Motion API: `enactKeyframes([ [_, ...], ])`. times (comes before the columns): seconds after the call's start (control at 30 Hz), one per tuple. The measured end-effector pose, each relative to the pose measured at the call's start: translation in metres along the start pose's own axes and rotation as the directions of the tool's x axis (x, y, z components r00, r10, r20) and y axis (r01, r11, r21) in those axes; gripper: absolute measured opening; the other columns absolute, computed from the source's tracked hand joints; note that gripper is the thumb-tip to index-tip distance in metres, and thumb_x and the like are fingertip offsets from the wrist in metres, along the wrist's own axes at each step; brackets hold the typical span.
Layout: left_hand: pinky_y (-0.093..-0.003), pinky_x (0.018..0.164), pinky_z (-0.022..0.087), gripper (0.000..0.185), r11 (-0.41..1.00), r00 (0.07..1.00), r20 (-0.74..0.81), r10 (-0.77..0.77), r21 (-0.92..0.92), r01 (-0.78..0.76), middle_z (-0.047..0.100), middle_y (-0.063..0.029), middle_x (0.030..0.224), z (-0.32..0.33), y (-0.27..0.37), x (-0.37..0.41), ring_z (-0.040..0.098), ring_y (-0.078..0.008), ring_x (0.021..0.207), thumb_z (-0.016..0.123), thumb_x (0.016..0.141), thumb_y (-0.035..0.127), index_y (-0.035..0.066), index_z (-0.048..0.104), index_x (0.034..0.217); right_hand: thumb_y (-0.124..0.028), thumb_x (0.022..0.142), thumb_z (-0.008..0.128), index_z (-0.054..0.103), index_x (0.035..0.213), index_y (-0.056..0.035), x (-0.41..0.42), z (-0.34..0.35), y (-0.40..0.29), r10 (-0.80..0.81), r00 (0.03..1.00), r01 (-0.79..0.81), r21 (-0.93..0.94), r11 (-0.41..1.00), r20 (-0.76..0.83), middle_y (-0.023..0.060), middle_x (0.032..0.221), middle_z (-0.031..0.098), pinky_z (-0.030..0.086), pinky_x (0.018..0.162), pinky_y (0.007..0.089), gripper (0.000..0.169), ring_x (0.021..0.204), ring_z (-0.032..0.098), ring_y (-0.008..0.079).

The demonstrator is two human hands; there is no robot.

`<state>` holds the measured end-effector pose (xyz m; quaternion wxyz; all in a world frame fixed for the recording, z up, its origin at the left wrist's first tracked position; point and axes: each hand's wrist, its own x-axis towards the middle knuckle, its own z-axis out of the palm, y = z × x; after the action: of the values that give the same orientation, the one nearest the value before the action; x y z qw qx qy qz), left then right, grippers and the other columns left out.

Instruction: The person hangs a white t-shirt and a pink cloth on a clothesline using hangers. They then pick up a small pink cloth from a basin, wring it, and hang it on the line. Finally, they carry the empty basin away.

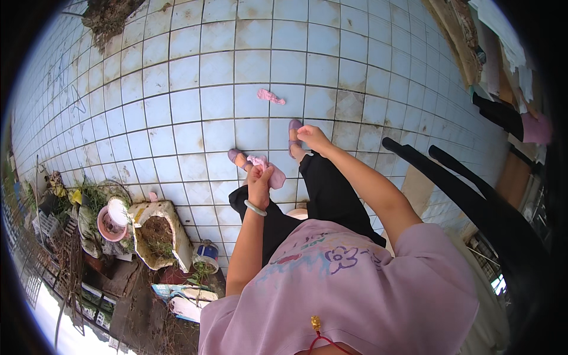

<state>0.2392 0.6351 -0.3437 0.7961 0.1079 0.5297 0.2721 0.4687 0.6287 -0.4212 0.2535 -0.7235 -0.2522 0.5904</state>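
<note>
My left hand [258,179], with a pale bangle at the wrist, grips a crumpled pink cloth piece [277,177] that looks like a sock. It hangs low between my knees, above one purple shoe [236,155]. To the right, my right hand [314,138] is curled closed beside the other purple shoe [294,126]; nothing shows in its fingers. A second crumpled pink cloth piece [270,96] lies on the tiled floor [248,133] just ahead of my feet.
On the left stand a broken foam box [177,230] of soil, a pink basin [111,226], a blue-and-white bucket [207,255] and plants. Two black bars [448,177] cross the right side. Dark debris [111,17] lies at the far left.
</note>
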Motion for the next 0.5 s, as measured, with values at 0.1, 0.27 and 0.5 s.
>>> enactKeyframes([
  [0.1,-0.0203,0.061,0.042,0.006,0.998,0.998,-0.027,-0.051,-0.044,0.05,0.054,0.0028,0.075,-0.049,-0.035,0.046,0.051,-0.0054,0.067,0.057,0.084,0.005,0.008,0.052,0.085,-0.014,0.075,0.057,0.061,0.097,-0.0004,0.078,0.029,0.069,0.054,0.998,-0.048,-0.174,0.983,0.026,0.014,0.09,0.063,0.046,0.079,0.0332,0.026,0.088,0.06,0.0249],
  [0.27,-0.0215,0.068,0.044,0.006,0.982,0.975,-0.14,-0.173,-0.102,0.159,0.058,-0.0003,0.085,-0.113,-0.07,0.116,0.054,-0.0083,0.076,0.056,0.086,0.009,0.006,0.053,0.091,-0.01,0.073,0.053,0.058,0.107,-0.0048,0.192,0.07,0.136,0.001,0.999,-0.035,-0.746,0.665,-0.047,0.0186,0.114,0.051,0.042,0.089,0.0411,0.035,0.105,0.049,0.0341],
  [0.5,-0.0214,0.07,0.043,0.011,0.999,0.954,-0.298,-0.042,-0.016,0.039,0.058,-0.0012,0.09,-0.163,-0.088,0.184,0.053,-0.008,0.079,0.053,0.088,0.016,0.006,0.054,0.094,-0.009,0.076,0.05,0.058,0.11,-0.0073,0.324,0.105,0.193,-0.075,0.997,0.03,-0.927,0.373,0.002,0.0193,0.139,0.026,0.034,0.097,0.0466,0.035,0.127,0.026,0.0372],
])
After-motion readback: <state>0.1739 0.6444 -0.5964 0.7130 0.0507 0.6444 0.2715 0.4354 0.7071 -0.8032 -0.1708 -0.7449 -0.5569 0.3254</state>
